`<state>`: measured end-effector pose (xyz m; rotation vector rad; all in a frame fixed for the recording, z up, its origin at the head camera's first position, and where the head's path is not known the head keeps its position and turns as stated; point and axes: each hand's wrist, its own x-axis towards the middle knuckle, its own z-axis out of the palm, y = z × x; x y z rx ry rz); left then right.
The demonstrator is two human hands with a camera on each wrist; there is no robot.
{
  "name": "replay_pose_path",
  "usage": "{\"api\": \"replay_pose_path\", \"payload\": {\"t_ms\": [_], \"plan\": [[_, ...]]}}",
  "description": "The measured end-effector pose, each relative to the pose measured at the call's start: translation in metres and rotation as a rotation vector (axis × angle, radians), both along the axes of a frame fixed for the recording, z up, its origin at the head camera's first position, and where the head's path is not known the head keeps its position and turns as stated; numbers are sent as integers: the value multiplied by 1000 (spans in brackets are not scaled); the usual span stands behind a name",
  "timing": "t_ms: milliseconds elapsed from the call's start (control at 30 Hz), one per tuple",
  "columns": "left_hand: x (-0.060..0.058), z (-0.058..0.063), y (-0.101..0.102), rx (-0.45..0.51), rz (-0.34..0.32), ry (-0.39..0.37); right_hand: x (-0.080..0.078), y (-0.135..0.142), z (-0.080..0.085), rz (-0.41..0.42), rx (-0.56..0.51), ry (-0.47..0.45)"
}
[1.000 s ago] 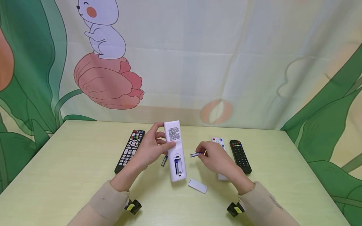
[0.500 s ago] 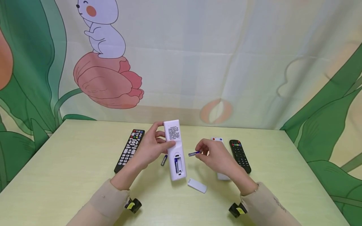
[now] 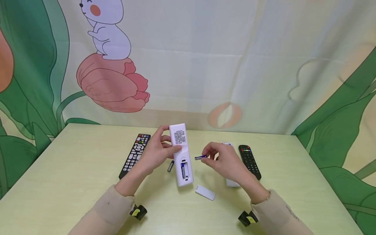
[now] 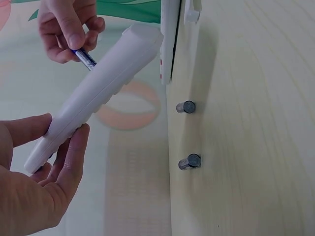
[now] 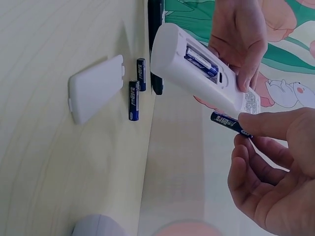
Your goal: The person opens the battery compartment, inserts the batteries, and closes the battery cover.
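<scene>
My left hand grips a white remote control above the table, its back facing up and the thumb lying across it. The battery compartment is uncovered, and one blue-and-silver battery sits inside beside a vacant slot. Just right of the remote, my right hand pinches another small battery between thumb and fingertips. Two more batteries lie on the table, a nearer battery and a farther battery; the head view shows only one of them. The white battery cover rests below the remote.
A large black remote lies at the left, partly behind my left forearm. To the right are a white remote, mostly covered by my right hand, and a smaller black remote. A printed curtain hangs behind the table.
My right hand has shifted slightly left and up, bringing its battery a little closer to the held remote. The left hand keeps its grip, almost still.
</scene>
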<state>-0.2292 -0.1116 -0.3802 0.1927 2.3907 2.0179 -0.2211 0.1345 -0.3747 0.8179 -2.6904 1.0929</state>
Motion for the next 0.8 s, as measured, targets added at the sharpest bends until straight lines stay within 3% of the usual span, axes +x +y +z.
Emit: {"api": "replay_pose_path", "payload": {"t_ms": [400,800], "plan": [[-1,0,0,10,9,-5,7,-3,2,135,-74,-18],[-1,-1,1,39,1,14,12,-5,-1,206,-65,-1]]}}
